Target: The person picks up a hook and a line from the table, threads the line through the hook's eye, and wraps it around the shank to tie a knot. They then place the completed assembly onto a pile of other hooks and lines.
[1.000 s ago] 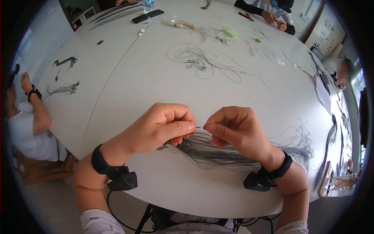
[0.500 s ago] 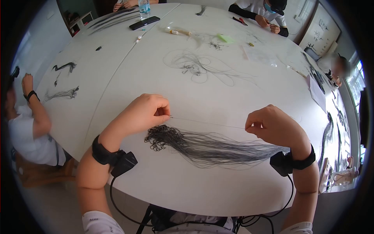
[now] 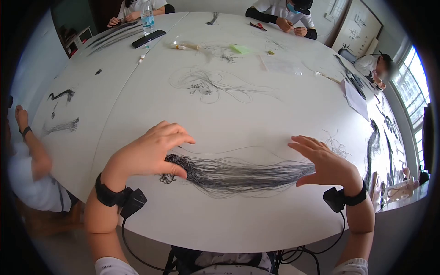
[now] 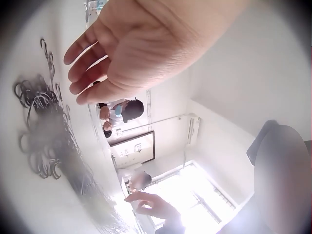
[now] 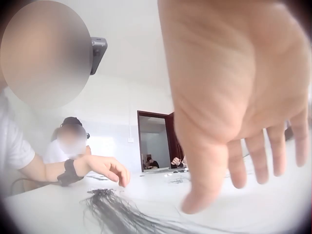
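A long bundle of dark strands (image 3: 247,176) lies across the table in front of the person, its curled, looped end at the left. The left hand (image 3: 149,151) is spread above that looped end, fingers extended and holding nothing. Over the right part of the bundle the right hand (image 3: 325,162) is spread too, thumb and fingers apart, with nothing in them. A single thin strand (image 3: 238,149) runs loosely along the bundle's far side. In the left wrist view the loops (image 4: 41,102) show beside and below the left hand (image 4: 141,48).
A loose tangle of strands (image 3: 201,87) lies mid-table. Farther back are a phone (image 3: 148,39), a bottle (image 3: 147,18), a green paper (image 3: 239,49) and red-handled pliers (image 3: 258,26). Small dark bundles lie at the left. Other people sit around the table.
The hands drew apart with a thin strand stretched between them, then both let go and spread their fingers. The strand now lies slack by the bundle. The head view has shifted.
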### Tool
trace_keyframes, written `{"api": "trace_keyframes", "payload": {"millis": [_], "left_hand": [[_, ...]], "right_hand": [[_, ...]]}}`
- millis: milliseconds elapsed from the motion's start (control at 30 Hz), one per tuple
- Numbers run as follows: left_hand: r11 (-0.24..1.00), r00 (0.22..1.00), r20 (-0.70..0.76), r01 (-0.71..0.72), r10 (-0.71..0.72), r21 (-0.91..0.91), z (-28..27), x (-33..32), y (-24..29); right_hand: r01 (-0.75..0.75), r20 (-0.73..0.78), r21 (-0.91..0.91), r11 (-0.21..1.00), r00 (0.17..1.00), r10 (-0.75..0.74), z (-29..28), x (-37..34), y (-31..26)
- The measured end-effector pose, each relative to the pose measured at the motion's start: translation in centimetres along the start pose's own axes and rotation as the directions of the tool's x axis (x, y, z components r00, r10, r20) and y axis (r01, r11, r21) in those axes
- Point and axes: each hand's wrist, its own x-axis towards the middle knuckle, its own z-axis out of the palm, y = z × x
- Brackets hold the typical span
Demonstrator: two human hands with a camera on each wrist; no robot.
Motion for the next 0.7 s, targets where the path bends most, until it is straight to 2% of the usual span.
{"api": "trace_keyframes", "payload": {"millis": [67, 100, 233, 433, 567, 700], "left_hand": [[1.0, 0.979, 0.203, 0.004, -0.009, 0.026, -0.2, -0.1, 1.2], [0.998, 0.974, 0.224, 0.016, -0.029, 0.058, 0.0, -0.2, 1.5], [0.992, 0.981, 0.188, 0.027, -0.049, 0.12, 0.1, -0.2, 2.0], [0.998, 0.991, 0.115, 0.069, -0.069, 0.005, 0.1, 0.1, 1.2], [0.994, 0.989, 0.111, 0.102, -0.098, -0.026, 0.0, 0.2, 1.1], [0.993, 0.988, 0.119, 0.104, -0.097, -0.055, 0.2, 0.2, 0.9]], "right_hand": [[0.071, 0.02, 0.03, 0.997, 0.997, -0.072, 0.8, -0.1, 0.0], [0.075, -0.013, 0.001, 0.997, 0.997, -0.075, 1.0, -0.2, -0.4], [0.112, -0.126, 0.014, 0.994, 0.986, -0.109, 1.2, -0.7, -0.2], [0.064, -0.254, -0.011, 0.998, 0.965, -0.065, 2.0, -0.9, 1.7], [0.027, -0.245, 0.001, 1.0, 0.969, -0.026, 1.8, -1.0, 2.2], [-0.066, -0.194, 0.069, 0.995, 0.978, 0.078, 1.5, -1.4, 2.7]]}}
